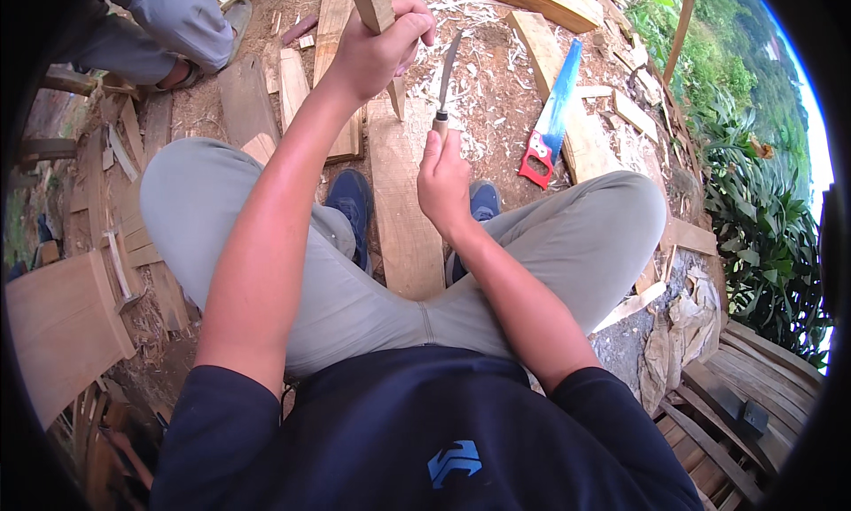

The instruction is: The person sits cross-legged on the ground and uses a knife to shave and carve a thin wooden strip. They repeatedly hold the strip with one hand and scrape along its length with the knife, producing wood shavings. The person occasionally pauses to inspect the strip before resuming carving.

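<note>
My left hand is closed around a wooden stick, which stands tilted. The stick's lower end narrows to a point near the far end of a flat wooden board between my feet. In my right hand, the fingers wrap the wooden handle of a knife. Its long narrow blade points up and away, to the right of the stick and apart from it. Pale wood shavings lie on the ground beyond the knife.
A handsaw with a red handle rests against a plank on the right. Another person's legs are at the far left. Several boards lie on the left ground. Crumpled cloth and green plants are at the right.
</note>
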Demonstrator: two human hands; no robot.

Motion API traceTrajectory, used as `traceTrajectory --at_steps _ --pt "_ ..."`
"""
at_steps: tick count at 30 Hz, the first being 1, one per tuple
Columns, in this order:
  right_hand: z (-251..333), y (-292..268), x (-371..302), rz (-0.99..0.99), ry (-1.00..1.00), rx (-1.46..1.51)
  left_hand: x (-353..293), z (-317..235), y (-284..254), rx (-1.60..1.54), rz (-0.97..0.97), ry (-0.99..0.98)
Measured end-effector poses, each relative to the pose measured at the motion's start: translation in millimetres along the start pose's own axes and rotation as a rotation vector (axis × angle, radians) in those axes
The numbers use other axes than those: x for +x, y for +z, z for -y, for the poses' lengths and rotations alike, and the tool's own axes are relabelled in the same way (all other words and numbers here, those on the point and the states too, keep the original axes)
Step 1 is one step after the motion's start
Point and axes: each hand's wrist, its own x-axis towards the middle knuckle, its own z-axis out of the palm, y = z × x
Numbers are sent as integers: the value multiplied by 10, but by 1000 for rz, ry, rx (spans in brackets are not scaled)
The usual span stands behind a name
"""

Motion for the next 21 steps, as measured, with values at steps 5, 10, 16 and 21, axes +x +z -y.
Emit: traceTrajectory --at_steps 5,10,16,21 --pt "-163 138 74 69 74 -215 -34 46 -131 34 -21 4" --pt "-416 256 64 -31 53 -142 -8 46 -54 -21 -12 -4" --pt "-390 167 92 391 543 661 -8 35 -49 7 -36 5" --pt "-280 157 92 21 51 130 -25 67 -70 31 -60 31"
